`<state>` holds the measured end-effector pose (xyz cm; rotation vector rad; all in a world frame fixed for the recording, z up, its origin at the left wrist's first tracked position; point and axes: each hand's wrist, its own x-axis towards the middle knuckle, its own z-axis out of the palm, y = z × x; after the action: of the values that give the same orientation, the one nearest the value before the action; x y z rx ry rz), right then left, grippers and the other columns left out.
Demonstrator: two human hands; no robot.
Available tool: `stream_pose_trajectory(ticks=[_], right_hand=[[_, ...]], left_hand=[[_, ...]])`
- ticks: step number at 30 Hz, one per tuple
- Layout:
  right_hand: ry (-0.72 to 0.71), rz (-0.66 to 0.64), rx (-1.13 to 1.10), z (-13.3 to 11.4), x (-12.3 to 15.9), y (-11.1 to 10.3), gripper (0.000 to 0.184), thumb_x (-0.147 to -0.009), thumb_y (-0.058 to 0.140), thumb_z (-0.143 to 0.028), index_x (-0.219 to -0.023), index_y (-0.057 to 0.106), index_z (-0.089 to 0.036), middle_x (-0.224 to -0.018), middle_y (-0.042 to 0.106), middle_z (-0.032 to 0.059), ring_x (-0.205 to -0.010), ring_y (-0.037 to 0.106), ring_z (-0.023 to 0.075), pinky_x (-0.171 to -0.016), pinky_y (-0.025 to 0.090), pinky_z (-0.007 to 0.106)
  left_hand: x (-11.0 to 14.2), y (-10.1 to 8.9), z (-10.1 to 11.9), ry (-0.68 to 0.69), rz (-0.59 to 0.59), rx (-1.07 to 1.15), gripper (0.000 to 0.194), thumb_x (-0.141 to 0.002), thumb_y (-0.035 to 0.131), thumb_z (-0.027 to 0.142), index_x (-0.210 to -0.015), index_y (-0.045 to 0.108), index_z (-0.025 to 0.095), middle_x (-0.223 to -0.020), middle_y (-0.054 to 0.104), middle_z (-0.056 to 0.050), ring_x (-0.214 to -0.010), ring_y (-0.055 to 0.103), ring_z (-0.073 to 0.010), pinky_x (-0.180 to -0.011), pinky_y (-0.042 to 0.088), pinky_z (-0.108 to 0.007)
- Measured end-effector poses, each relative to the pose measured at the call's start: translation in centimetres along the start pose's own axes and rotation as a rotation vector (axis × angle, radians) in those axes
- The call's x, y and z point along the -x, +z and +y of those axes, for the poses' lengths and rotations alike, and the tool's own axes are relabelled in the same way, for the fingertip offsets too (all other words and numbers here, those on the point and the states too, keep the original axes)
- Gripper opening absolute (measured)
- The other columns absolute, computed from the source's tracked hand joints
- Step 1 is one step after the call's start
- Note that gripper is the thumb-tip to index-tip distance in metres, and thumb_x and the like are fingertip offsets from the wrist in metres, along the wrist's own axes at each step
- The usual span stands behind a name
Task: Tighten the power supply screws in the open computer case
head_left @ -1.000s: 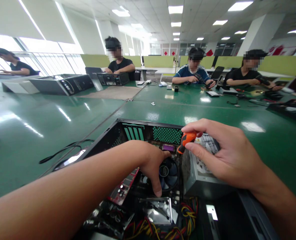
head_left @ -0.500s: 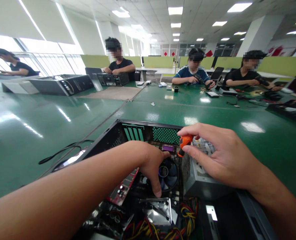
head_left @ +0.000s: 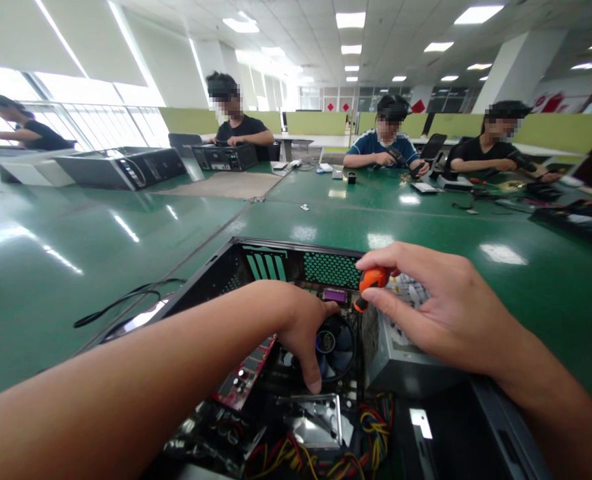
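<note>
An orange-and-black screwdriver [head_left: 373, 280] is pinched by its handle between the thumb and fingers of my right hand [head_left: 436, 307]. Its lower end points down and left into the computer case; the tip cannot be made out. My left hand [head_left: 301, 333] reaches into the case, thumb and index finger on opposite sides of the round cooling fan [head_left: 337, 350], gripping it; its other fingers are hidden. Under my right hand sits the grey metal power supply [head_left: 406, 363]. The open black computer case [head_left: 201, 277] lies around these parts, with a purple connector [head_left: 335, 296] beyond the fan.
A red circuit board [head_left: 243, 380] stands left of the fan. Bundled coloured wires [head_left: 376, 427] and a shiny metal bracket [head_left: 316, 420] lie nearer me. A black cable [head_left: 126, 303] rests on the green table [head_left: 186, 227]. Several people work across the table among other computer cases [head_left: 126, 167].
My right hand has shifted very slightly, and the screwdriver handle leans a little more. My left hand stays at the fan. A person at far left has stretched an arm forward.
</note>
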<state>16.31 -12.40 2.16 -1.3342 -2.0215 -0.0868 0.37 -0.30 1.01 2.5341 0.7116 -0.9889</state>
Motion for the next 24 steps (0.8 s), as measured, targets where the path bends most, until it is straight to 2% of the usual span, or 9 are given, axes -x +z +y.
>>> stream_pose_trajectory(ticks=[7,11,18,21,24], right_hand=[[-0.005,0.021,-0.019,0.0,0.07,-0.12,0.017,-0.084,0.058,-0.024,-0.1,0.062,-0.02,-0.093,0.068,0.0006,-0.083,0.062,0.0125,-0.075,0.046,0.024],[-0.027,-0.032,-0.056,-0.13,0.0,-0.22,0.019,-0.085,0.056,-0.022,-0.103,0.062,-0.02,-0.096,0.068,0.0011,-0.087,0.061,0.0135,-0.078,0.047,0.026],[0.03,-0.063,0.004,0.2,-0.33,0.23,0.035,-0.09,0.041,-0.013,-0.123,0.051,-0.019,-0.119,0.061,0.0054,-0.108,0.056,0.0168,-0.093,0.042,0.033],[0.071,-0.038,0.019,0.22,-0.34,0.12,0.026,-0.088,0.049,-0.021,-0.112,0.057,-0.02,-0.104,0.066,0.004,-0.092,0.06,0.0164,-0.08,0.047,0.03],[0.12,-0.016,0.025,0.11,-0.31,-0.09,0.016,-0.082,0.059,-0.031,-0.094,0.062,-0.021,-0.086,0.066,0.0012,-0.074,0.059,0.0152,-0.066,0.046,0.028]], left_hand=[[0.04,0.01,0.1,-0.028,0.025,0.028,0.125,-0.034,0.075,0.049,-0.143,0.017,0.028,-0.143,0.035,-0.009,-0.127,0.036,-0.0356,-0.102,0.032,-0.044],[0.11,-0.01,0.05,0.003,0.028,0.031,0.126,-0.035,0.074,0.05,-0.144,0.015,0.025,-0.143,0.034,-0.01,-0.126,0.037,-0.0358,-0.102,0.032,-0.045],[-0.05,-0.18,0.02,-0.006,0.001,0.011,0.131,-0.034,0.075,0.051,-0.144,0.011,0.021,-0.145,0.029,-0.014,-0.127,0.036,-0.0359,-0.103,0.031,-0.045],[-0.14,-0.06,-0.01,-0.011,0.003,0.023,0.13,-0.034,0.075,0.049,-0.144,0.012,0.021,-0.144,0.031,-0.015,-0.126,0.037,-0.0359,-0.102,0.032,-0.045],[-0.17,0.07,-0.04,-0.007,0.018,0.047,0.129,-0.033,0.076,0.048,-0.144,0.015,0.024,-0.143,0.033,-0.013,-0.125,0.038,-0.036,-0.102,0.032,-0.045]])
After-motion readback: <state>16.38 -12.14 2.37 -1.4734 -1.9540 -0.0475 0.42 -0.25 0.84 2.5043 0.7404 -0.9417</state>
